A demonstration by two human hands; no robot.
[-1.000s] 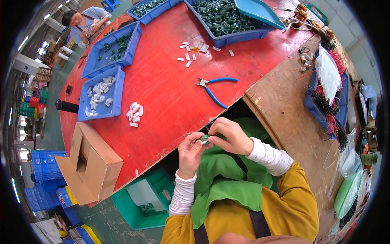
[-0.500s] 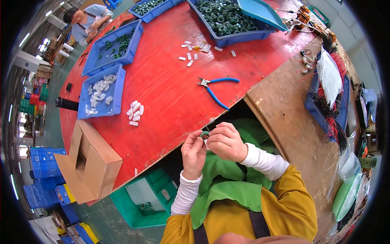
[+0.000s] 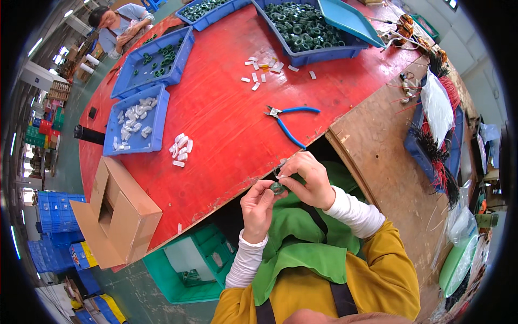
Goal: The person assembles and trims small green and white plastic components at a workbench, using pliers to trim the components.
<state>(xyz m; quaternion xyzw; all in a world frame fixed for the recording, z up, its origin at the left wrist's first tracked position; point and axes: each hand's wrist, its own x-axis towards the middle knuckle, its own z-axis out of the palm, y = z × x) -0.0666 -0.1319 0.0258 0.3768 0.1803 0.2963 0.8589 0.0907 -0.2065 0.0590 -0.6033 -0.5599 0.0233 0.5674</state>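
My left hand [image 3: 256, 209] is closed on a small dark green ring [image 3: 277, 188], pinched between thumb and fingers just off the table's near edge. My right hand [image 3: 308, 181] is closed too, thumb and fingertips pressed together right above the ring. Something small and pale shows at those fingertips, too small to name. Beyond the hands, blue-handled cutting pliers [image 3: 291, 123] lie on the red tabletop [image 3: 226, 129] with their handles spread. To the left is a small pile of white pieces [image 3: 181, 149].
Blue trays hold green rings [image 3: 302, 27] and white pieces [image 3: 134, 121]. Loose white tabs [image 3: 256, 75] lie mid-table. An open cardboard box [image 3: 127, 216] stands at the near left, a green crate [image 3: 183, 291] below the edge. Wires [image 3: 440, 151] fill a bin at right. Another person [image 3: 116, 29] sits far left.
My right hand has shifted slightly up and its fingers have come together above the ring. The green ring has turned and moved a little lower in my left fingers.
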